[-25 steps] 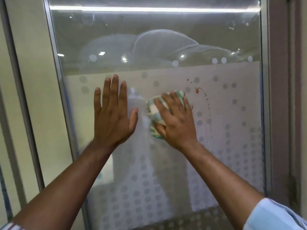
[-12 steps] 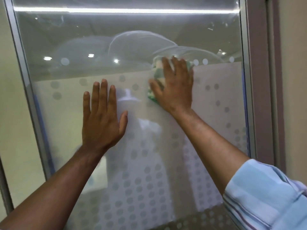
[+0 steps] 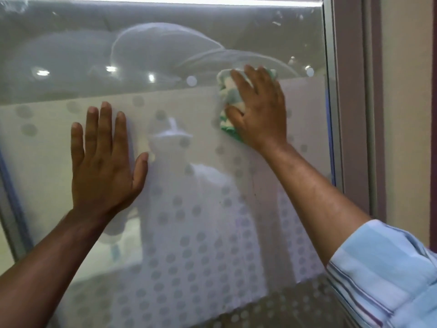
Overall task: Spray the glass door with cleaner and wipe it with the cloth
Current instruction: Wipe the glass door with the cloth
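Observation:
The glass door (image 3: 179, 55) fills the view, with a frosted dotted film on its lower part and curved wet wipe streaks on the clear upper part. My right hand (image 3: 259, 110) presses a green-and-white checked cloth (image 3: 228, 95) flat against the glass at the upper right, near the film's top edge. Most of the cloth is hidden under the palm. My left hand (image 3: 104, 159) lies flat on the glass at the left, fingers spread, holding nothing. No spray bottle is in view.
A metal door frame (image 3: 331, 114) and a brown jamb (image 3: 350, 91) run down the right side. Another frame edge (image 3: 9, 209) shows at the lower left. A reflection of a person in white stands in the glass between my hands.
My right hand has carried the cloth up and to the right across the glass from beside my left hand. My left hand has stayed flat on the glass. The view has shifted right.

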`<state>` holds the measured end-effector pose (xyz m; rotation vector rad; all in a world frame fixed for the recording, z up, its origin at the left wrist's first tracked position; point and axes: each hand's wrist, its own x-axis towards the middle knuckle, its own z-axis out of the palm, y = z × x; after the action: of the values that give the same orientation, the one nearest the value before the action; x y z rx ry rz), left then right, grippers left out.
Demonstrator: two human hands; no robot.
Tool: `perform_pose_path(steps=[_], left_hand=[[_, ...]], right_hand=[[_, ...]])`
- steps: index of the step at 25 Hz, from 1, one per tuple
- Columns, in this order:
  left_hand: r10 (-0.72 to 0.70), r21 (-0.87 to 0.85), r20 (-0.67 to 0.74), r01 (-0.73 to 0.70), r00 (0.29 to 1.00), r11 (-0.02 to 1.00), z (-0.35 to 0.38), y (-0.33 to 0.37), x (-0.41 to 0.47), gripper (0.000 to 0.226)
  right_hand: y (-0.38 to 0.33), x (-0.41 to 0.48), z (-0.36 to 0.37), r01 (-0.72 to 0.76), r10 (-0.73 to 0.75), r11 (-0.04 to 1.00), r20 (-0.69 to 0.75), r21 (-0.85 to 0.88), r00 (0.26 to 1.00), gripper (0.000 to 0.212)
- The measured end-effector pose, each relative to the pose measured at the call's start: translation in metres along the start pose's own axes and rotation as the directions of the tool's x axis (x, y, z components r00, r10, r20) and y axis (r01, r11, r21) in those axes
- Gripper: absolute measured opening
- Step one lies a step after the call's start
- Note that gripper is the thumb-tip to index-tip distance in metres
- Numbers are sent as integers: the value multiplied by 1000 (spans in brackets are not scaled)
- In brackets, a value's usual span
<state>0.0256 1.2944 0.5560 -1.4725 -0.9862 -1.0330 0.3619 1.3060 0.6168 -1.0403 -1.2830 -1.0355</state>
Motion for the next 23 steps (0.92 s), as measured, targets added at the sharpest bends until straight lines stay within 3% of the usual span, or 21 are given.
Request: perform_pose_path(steps=[6,12,18,23], left_hand=[[7,-15,18,-7,1000,1000,0,-1,0,82],[-9,4,34,9,999,1000,-2,1,1,81],[-2,4,44,2,999,1000,-3,1,0,81],[0,-9,37,0,999,1000,-2,-1,0,80]], right_hand=[[25,-77,-5,-244,248,967,-56,73,967,64],[-30,-135,0,-336,343,936,-52,110,938,68],[-119,-180,1,-58,43,987,97,153,994,72],[-108,-232,-2,212,-240,960,149,181,959,68]])
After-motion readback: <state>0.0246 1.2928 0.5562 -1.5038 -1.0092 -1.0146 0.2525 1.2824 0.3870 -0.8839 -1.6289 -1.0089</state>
